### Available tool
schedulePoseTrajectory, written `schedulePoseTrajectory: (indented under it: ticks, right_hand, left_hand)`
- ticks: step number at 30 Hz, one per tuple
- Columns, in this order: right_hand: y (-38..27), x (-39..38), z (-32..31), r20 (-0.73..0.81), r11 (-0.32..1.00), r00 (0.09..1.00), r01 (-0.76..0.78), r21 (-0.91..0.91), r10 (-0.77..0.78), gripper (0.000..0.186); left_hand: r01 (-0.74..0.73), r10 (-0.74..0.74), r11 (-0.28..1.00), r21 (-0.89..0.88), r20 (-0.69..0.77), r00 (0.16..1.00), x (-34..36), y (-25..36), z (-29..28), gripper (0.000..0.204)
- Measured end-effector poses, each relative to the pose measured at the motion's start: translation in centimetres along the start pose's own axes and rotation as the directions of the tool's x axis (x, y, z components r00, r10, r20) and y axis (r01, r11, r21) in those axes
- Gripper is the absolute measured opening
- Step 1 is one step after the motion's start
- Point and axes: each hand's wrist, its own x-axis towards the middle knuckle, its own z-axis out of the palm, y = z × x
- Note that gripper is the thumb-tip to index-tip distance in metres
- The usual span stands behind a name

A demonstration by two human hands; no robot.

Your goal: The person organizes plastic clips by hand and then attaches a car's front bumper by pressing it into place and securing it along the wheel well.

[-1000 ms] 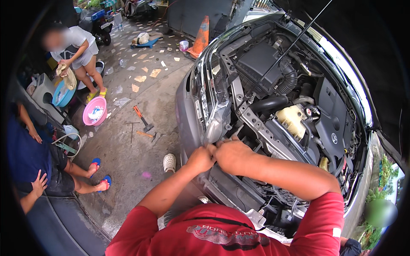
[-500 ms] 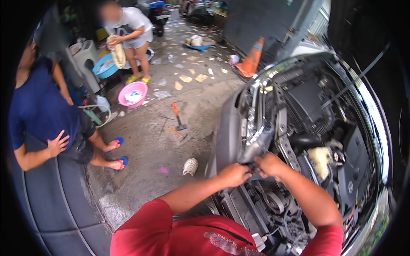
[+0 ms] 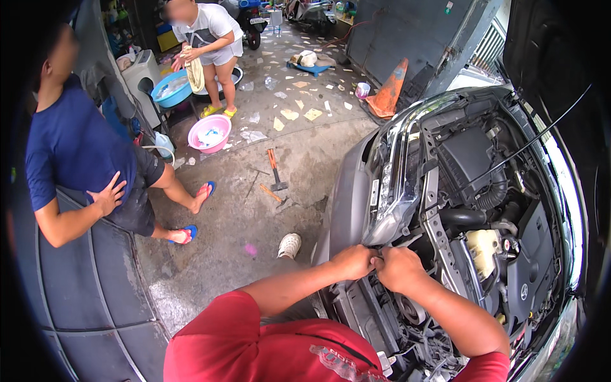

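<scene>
My left hand (image 3: 353, 262) and my right hand (image 3: 397, 267) meet at the front of the car's open engine bay, fingers curled and thumbs close together. Something small and dark sits between the fingertips; most of it is covered, and I cannot make out its kind. Just beyond my hands is the headlight (image 3: 396, 184), beside the grey bumper (image 3: 344, 197). A perforated metal crossbar (image 3: 439, 239) runs to the right of my right hand. Below both hands, the radiator area (image 3: 363, 312) lies exposed.
A hammer (image 3: 279, 184) and other tools lie on the concrete floor. One person in blue (image 3: 89, 146) stands at left; another in white (image 3: 213, 38) holds cloth near a blue basin (image 3: 172, 90) and a pink basin (image 3: 209, 134). An orange cone (image 3: 389, 89) stands beyond the car.
My view has shifted slightly, so the scene sits lower and further right. My hands have drawn closer together at the same spot. The person in blue leans a little differently.
</scene>
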Motion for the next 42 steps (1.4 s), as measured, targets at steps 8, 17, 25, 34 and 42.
schedulePoseTrajectory:
  ticks: [8, 17, 25, 34, 42]
  right_hand:
    - [3.2, 0.3, 1.3, -0.229, 0.744, 0.774, 0.41, -0.528, -0.59, 0.02]
    - [0.3, -1.9, 4.3, -0.467, 0.984, 0.881, 0.145, 0.099, -0.083, 0.018]
    - [3.0, -16.6, 8.9, -0.656, 0.478, 0.753, 0.593, 0.647, -0.047, 0.012]
    - [5.1, -35.5, 26.0, 0.056, 0.194, 0.82, -0.2, 0.96, 0.569, 0.06]
    - [10.1, -54.2, 41.7, 0.225, -0.145, 0.105, -0.498, 0.855, 0.969, 0.022]
  left_hand:
    - [-0.02, 0.021, 0.982, 0.19, -0.002, 1.0, 1.6, -2.3, 1.9, 0.048]
    - [-0.214, 0.214, 0.977, 0.019, -0.042, 0.976, 0.7, -1.5, 1.0, 0.028]
    - [-0.371, 0.548, 0.819, -0.438, 0.406, 0.732, -8.8, 8.2, 5.0, 0.04]
    - [0.046, 0.071, 0.992, -0.117, 0.823, 0.564, -6.7, 8.1, 9.8, 0.027]
    - [-0.079, -0.036, 0.992, 0.094, 0.837, 0.546, -5.6, 7.4, 11.5, 0.023]
